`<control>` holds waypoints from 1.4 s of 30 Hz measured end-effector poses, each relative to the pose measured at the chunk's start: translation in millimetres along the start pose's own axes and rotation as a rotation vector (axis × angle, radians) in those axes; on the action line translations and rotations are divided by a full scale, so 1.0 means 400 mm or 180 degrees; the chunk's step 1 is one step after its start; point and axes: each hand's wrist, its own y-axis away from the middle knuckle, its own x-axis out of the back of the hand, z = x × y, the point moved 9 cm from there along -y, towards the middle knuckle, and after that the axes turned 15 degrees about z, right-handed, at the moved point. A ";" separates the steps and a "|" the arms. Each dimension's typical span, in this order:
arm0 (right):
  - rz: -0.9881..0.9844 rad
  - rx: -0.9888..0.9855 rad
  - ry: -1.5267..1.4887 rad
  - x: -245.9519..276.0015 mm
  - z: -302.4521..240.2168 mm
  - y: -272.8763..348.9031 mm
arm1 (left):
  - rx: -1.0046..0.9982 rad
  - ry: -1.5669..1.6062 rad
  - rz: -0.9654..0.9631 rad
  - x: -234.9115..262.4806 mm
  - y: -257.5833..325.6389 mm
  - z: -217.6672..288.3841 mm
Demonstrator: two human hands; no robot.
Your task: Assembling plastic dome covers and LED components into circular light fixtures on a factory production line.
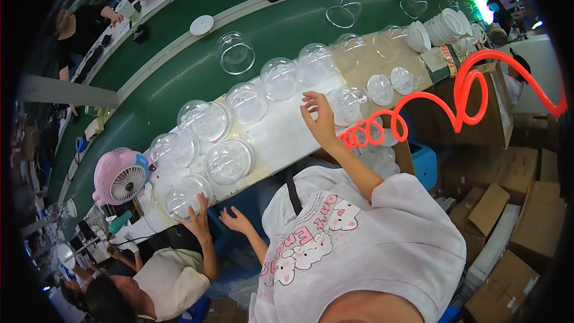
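My right hand (319,113) is raised over the white work surface (281,134), fingers apart and slightly bent, with nothing visible in it. Closest to it on the right is a clear dome (351,105). Past its fingertips stand more clear domes, one (279,78) to the far left and another (315,64) straight beyond. Off the front edge of the table, my left hand (237,221) hangs with its fingers spread and holds nothing. A co-worker's hand (196,218) beside it touches a clear dome (186,196) at the near left.
A red coiled air hose (430,98) arches across the right side. Several more domes line a green conveyor (287,18). White round parts (447,27) are stacked at the far right. A pink fan (121,176) stands left. Cardboard boxes (508,287) fill the lower right.
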 end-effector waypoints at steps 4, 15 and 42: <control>0.0689 0.0354 0.0003 0.079 -0.057 -0.086 | 0.1782 0.1595 -0.0423 -0.068 0.049 0.098; -0.0143 0.0084 0.1379 -0.297 -0.081 -0.345 | 0.2940 0.3259 -0.1157 -0.004 -0.069 0.514; 0.1129 0.1073 0.1464 0.355 -0.173 -0.817 | 0.2965 0.4801 -0.1527 0.223 -0.534 0.687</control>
